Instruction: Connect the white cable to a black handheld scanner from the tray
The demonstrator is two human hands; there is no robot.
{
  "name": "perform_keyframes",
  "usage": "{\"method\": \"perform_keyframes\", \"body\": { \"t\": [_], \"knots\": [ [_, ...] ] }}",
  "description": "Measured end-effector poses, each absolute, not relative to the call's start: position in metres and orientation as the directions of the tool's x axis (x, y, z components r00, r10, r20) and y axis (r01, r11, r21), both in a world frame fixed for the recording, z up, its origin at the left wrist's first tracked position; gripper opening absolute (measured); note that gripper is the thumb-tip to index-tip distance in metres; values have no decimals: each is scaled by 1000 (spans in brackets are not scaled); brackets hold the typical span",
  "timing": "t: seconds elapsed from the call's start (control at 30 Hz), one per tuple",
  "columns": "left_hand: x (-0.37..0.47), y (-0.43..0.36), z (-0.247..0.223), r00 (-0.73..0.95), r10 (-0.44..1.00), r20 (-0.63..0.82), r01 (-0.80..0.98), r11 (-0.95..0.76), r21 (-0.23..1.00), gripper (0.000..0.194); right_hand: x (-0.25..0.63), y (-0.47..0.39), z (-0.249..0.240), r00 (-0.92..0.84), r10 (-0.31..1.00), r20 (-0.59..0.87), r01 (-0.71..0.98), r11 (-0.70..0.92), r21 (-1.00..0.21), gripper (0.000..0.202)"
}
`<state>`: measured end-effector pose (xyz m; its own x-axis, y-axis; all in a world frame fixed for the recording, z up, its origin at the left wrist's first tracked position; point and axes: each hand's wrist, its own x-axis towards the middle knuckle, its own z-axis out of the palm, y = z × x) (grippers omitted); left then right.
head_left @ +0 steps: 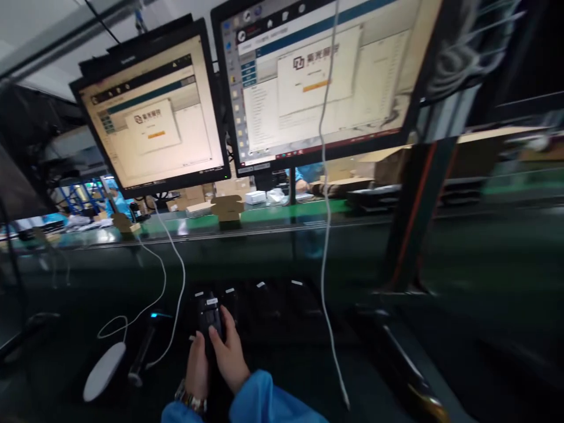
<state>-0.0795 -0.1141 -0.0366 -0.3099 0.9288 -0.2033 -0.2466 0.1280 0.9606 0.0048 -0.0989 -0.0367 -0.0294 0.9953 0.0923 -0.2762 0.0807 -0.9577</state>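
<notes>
Both hands are closed around a dark handheld device (210,314) that bears a small white label near its top. My left hand (197,367) grips its lower left side, while my right hand (230,352) holds the right side with the thumb on its face. The device's exact kind is too dark to make out. Behind it on the dark bench, several similar dark devices (267,302) lie in a row, each with a white label. To the left of my hands lies a handheld barcode scanner (144,352) with a blue light.
A white oval device (104,371) with a cable sits at the left. Two monitors (152,132) stand above the bench. A white cable (325,235) hangs down right of my hands. A dark post (416,229) rises at the right. People in blue work beyond the green ledge (282,214).
</notes>
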Motion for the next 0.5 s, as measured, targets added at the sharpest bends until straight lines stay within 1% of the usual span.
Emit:
{"method": "perform_keyframes", "body": {
  "t": [0.07,0.13,0.17,0.2,0.23,0.3,0.37,0.4,0.47,0.5],
  "knots": [
    [-77,-117,-36,-367,921,-132,-120,94,988,97,9,-101,-29,-64,998,-16,-492,-45,-869,103],
    [-78,-119,-38,-344,938,50,45,-36,998,113,13,-102,-25,-107,990,-93,-645,-141,-751,101],
    [-78,-118,-40,-303,938,168,136,-132,982,115,14,-102,-23,-112,986,-127,-694,-169,-700,99],
    [-79,-118,-42,-253,925,282,218,-230,949,112,16,-102,-22,-109,981,-162,-730,-189,-656,98],
    [-80,-117,-45,-216,901,377,282,-312,907,103,18,-102,-20,-100,977,-190,-757,-199,-622,98],
    [-81,-118,-49,-208,845,493,350,-406,844,76,22,-101,-17,-87,971,-221,-789,-203,-580,103],
    [-81,-121,-47,-247,778,578,400,-461,792,53,29,-100,-11,-105,967,-233,-809,-219,-545,111],
    [-82,-123,-45,-280,733,620,439,-477,762,45,33,-100,-7,-122,965,-233,-819,-231,-526,114],
    [-89,-127,-35,-338,634,696,543,-473,694,37,44,-100,-1,-157,959,-234,-838,-255,-482,117],
    [-96,-128,-29,-365,590,720,604,-439,666,37,51,-101,2,-176,958,-226,-845,-265,-465,117]
  ]
}}
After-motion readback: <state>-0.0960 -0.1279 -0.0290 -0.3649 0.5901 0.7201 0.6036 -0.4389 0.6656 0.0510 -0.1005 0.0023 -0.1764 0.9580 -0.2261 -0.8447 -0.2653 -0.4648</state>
